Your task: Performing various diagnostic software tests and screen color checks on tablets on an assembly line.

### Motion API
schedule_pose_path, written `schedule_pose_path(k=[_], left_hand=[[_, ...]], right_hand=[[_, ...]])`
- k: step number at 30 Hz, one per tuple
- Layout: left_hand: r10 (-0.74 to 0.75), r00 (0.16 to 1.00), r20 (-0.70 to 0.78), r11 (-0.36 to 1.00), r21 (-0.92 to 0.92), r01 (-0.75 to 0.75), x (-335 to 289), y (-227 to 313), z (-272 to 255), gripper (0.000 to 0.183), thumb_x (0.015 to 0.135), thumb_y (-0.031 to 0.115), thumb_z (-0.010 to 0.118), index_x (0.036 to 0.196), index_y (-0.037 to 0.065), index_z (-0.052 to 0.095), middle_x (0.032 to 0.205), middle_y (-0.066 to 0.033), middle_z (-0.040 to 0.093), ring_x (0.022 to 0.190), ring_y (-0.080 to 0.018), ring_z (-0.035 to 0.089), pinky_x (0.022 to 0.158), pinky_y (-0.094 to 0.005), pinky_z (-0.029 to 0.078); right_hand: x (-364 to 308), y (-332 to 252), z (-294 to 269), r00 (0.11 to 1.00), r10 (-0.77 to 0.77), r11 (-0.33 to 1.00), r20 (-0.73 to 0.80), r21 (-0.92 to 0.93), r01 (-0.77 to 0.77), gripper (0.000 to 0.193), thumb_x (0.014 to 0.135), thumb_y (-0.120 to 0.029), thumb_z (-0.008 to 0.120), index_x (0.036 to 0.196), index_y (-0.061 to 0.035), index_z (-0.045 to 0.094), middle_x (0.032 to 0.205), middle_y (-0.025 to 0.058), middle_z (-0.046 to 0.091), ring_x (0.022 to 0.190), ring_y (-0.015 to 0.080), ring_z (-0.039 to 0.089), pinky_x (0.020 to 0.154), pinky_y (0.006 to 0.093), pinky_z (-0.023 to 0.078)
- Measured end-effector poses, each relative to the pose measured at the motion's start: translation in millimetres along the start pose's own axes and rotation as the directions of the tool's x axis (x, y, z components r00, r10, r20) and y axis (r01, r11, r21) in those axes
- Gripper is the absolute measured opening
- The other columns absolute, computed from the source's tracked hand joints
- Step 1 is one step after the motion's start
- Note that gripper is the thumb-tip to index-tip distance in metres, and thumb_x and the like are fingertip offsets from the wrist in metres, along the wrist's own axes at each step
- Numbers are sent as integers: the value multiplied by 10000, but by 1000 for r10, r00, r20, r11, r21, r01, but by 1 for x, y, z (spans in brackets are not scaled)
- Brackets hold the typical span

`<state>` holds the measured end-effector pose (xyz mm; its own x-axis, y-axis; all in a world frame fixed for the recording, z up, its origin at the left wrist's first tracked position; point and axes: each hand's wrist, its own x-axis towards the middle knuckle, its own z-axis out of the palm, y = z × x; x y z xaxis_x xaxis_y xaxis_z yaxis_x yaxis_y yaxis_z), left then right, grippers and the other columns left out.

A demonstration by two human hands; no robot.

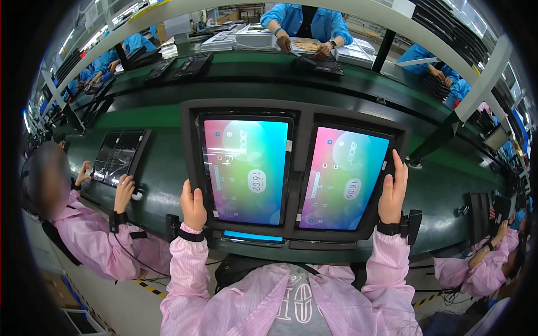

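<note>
A dark grey foam tray is held in front of me with its face turned up. My left hand grips its left edge, thumb on top. My right hand grips the right edge, fingers along the rim. In the tray's two recesses lie a left tablet and a right tablet. Both screens are lit with a pink, green and blue home screen. Under the tray's near edge shows a strip of another lit blue screen; most of it is hidden.
A green conveyor belt runs across behind the work surface, with dark trays on it. At left a co-worker in pink handles a black tray. Across the belt someone in blue works by stacked white trays. A metal post stands at right.
</note>
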<state>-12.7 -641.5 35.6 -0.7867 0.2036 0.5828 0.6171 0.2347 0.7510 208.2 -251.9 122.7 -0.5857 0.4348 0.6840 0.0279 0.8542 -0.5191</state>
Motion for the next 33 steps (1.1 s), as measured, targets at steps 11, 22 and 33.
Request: schedule_pose_path(k=[11, 22, 33], left_hand=[[-93, 995, 20, 986, -136, 95, -5, -1, -1, 380, 984, 225, 457, 1218, -73, 462, 940, -62, 582, 770, -101, 504, 680, -238, 418], [-145, 989, -40, 987, -79, 141, -4, 19, -14, 371, 976, 212, 494, 1210, -75, 470, 938, -34, 569, 782, -90, 496, 691, -227, 404], [-386, 893, 233, 894, 334, 299, -11, 14, -18, 393, 947, 263, 531, 1091, -101, 555, 868, -212, 621, 757, -299, 602, 675, -373, 457]], right_hand=[[-51, 9, 12, 947, 320, 926, -13, 216, -309, 551, 986, -220, 411, 1465, -11, 237, 1308, 204, 501, 1120, 267, 532, 956, 314, 388], [-61, 9, 2, 918, 396, 888, -11, 257, -381, 387, 1006, -214, 408, 1262, 67, 484, 1117, 152, 622, 995, 228, 584, 874, 307, 439], [-79, 27, 18, 807, 539, 840, 240, -85, -536, 401, 983, -259, 438, 1201, 67, 524, 1065, 270, 620, 1006, 409, 599, 846, 405, 467]])
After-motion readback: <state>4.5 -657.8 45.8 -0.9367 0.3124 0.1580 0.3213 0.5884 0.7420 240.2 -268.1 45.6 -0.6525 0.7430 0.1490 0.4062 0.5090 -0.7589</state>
